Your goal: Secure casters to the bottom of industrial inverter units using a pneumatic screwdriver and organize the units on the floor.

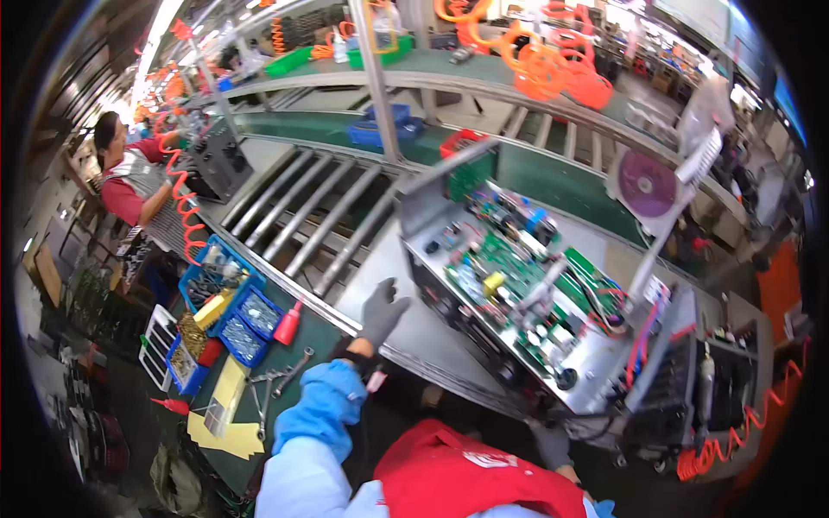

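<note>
My left hand (381, 316), in a grey glove, hovers beside the left side of an opened metal equipment case (458, 312). Its fingers are apart and hold nothing. Green circuit boards (509, 274), wires and small parts fill the case, which sits tilted across the line in front of me. My right hand (553, 445), also gloved in grey, is low at the near right edge of the case. Its fingers are blurred and partly hidden there, so their grip does not show.
Blue bins of screws (245, 328), a red-capped bottle (288, 324), wrenches (294, 373) and yellow paper (223, 437) lie on the left bench. Rollers (321, 220) run beyond. A purple fan (646, 185) stands right; a co-worker (138, 186) handles another case far left.
</note>
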`<state>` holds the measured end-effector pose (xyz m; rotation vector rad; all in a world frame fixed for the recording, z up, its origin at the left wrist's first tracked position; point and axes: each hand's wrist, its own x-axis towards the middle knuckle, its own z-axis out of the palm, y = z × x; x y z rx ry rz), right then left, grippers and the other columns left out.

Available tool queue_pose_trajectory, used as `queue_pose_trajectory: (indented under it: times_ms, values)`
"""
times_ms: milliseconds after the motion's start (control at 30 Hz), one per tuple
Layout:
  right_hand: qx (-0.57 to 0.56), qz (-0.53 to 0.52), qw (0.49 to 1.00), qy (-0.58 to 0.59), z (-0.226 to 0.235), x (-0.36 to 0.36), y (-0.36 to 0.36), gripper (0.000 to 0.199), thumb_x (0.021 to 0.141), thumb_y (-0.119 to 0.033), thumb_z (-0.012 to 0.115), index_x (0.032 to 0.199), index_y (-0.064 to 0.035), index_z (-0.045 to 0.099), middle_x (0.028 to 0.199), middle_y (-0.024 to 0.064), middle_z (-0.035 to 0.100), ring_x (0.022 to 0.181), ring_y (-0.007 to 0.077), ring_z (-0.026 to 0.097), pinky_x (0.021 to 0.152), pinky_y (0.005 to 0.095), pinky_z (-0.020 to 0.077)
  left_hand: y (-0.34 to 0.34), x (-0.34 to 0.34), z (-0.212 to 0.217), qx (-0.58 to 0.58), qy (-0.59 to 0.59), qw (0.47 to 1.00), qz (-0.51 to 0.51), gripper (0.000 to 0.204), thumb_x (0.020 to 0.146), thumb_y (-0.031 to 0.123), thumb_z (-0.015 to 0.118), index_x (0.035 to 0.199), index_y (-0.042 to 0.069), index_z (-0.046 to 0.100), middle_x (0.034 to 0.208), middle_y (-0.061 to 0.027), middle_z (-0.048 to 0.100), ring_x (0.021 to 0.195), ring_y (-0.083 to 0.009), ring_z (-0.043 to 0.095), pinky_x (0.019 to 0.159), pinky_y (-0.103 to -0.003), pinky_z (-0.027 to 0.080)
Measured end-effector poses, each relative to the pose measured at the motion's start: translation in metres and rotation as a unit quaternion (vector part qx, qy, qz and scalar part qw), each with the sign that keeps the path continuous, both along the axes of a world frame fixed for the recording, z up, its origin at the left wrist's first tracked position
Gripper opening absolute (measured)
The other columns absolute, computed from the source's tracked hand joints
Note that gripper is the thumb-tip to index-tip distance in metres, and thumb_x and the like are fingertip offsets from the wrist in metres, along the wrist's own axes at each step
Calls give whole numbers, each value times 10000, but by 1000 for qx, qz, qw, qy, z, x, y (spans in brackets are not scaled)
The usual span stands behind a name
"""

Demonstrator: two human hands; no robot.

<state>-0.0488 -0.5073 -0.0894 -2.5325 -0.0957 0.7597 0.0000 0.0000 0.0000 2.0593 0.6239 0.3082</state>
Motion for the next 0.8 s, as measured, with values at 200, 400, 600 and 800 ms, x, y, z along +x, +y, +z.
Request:
queue_pose_trajectory:
  times_ms: [200, 400, 600, 800]
  values:
    - [63, -88, 993, 46, 67, 10, 47, 446, 870, -342, 623, 1246, -106, 583, 1025, 171, 694, 858, 324, 676, 781, 451, 509, 46, 103, -5, -84, 71, 988, -112, 434, 726, 282, 721, 1094, 57, 672, 974, -181, 703, 929, -320, 665, 857, -397, 503]
    - [16, -117, 990, 79, 129, 10, 65, 486, 864, -381, 624, 1246, -85, 578, 1039, 189, 689, 873, 321, 675, 798, 452, 504, 45, 99, -34, -71, 77, 989, -105, 371, 788, 143, 611, 1158, 109, 622, 1026, -180, 683, 952, -315, 660, 825, -399, 504]
    - [2, -124, 988, 88, 138, 7, 61, 529, 859, -420, 625, 1247, -65, 574, 1054, 207, 684, 889, 318, 674, 815, 454, 499, 22, 62, -36, -48, -26, 998, 13, 400, 724, 72, 612, 1123, 105, 624, 1003, -198, 647, 1016, -388, 604, 867, -442, 487]
    - [13, -116, 990, 76, 138, 7, 42, 575, 853, -460, 625, 1247, -44, 569, 1068, 225, 680, 904, 315, 672, 832, 456, 494, 14, -17, -22, -119, 29, 989, 85, 327, 768, 83, 634, 1094, 108, 631, 965, -186, 669, 950, -366, 638, 830, -403, 495]
